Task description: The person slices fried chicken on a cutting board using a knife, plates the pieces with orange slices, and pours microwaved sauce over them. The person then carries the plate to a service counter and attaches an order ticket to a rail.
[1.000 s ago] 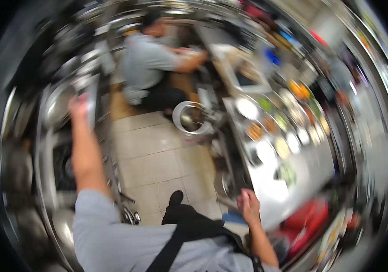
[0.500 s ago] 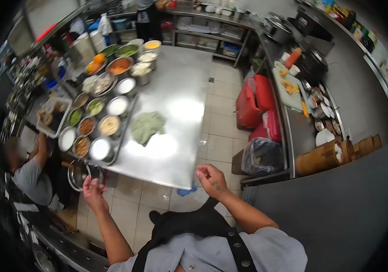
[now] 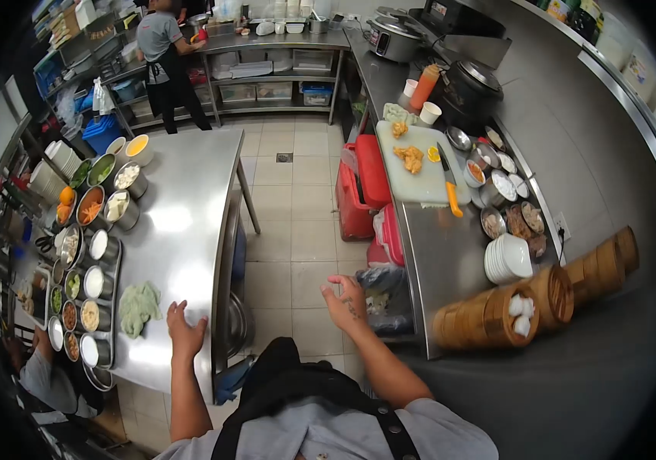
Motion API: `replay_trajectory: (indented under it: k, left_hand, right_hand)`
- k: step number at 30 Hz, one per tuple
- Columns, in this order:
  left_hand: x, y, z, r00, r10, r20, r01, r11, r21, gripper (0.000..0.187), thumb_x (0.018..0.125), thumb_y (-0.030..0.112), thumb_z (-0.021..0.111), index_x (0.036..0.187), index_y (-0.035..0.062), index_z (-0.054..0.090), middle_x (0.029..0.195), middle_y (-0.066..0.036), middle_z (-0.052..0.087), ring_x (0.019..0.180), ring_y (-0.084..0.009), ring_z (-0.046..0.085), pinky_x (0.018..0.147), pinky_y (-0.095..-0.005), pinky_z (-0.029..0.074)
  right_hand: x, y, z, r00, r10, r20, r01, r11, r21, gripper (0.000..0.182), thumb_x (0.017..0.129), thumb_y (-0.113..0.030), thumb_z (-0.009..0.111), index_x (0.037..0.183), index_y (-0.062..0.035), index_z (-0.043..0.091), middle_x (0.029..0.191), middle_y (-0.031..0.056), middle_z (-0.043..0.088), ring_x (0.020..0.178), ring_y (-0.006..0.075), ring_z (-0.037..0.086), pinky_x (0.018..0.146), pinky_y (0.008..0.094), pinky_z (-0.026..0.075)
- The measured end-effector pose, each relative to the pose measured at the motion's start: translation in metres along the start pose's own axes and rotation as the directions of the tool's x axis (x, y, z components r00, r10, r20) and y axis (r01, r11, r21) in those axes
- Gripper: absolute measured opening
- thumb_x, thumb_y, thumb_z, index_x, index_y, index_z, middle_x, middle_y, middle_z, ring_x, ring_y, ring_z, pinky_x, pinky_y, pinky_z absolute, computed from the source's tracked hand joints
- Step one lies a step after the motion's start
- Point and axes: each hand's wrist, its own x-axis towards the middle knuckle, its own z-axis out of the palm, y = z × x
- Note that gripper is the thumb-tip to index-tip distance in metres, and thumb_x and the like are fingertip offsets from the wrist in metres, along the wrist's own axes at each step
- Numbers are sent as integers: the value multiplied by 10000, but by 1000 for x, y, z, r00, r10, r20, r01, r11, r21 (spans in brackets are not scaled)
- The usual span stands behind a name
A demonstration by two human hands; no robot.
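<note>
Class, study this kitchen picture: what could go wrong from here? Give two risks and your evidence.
The knife lies on the cutting board with its orange handle past the board's edge, so a passing arm might knock it.
The green cloth lies beside uncovered food containers; if the nearby left hand brushed it against them, it might contaminate the food.

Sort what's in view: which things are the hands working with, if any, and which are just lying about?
Nearest the hands, both seemingly empty:
- left hand: steel table, green cloth
- right hand: lined bin

Lying about, farther off:
- cutting board
- orange-handled knife
- stacked white bowls
- bamboo steamers
</note>
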Motion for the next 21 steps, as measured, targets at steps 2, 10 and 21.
replay_trajectory:
  k: [2, 10, 21]
  left_hand:
    - [27, 15, 3, 997, -53, -50, 54, 998, 13, 615, 759, 197, 759, 1289, 16, 503, 1430, -255, 372, 1332, -411, 347, 1102, -465, 307]
    - [211, 30, 47, 984, -161, -70, 140, 960, -241, 421, 814, 153, 708, 1179, -13, 578, 1223, -197, 572, 1097, -329, 552, 965, -414, 437]
    - [500, 240, 96, 930, 307, 202, -197, 880, -433, 426, 818, 153, 729, 1193, 8, 588, 1161, -154, 622, 1074, -272, 591, 908, -352, 476]
  right_hand:
    - [34, 24, 17, 994, 6, 107, -17, 994, 109, 290, 870, -258, 650, 1039, -22, 644, 961, 123, 672, 852, 193, 629, 773, 321, 495]
    - [218, 11, 49, 948, 38, 315, -57, 997, 51, 400, 898, -387, 635, 747, -17, 666, 604, 112, 605, 562, 190, 579, 558, 344, 463]
    - [501, 25, 9, 971, 203, -128, -193, 977, 89, 320, 832, -299, 716, 978, -29, 627, 688, 66, 618, 632, 180, 599, 610, 323, 489]
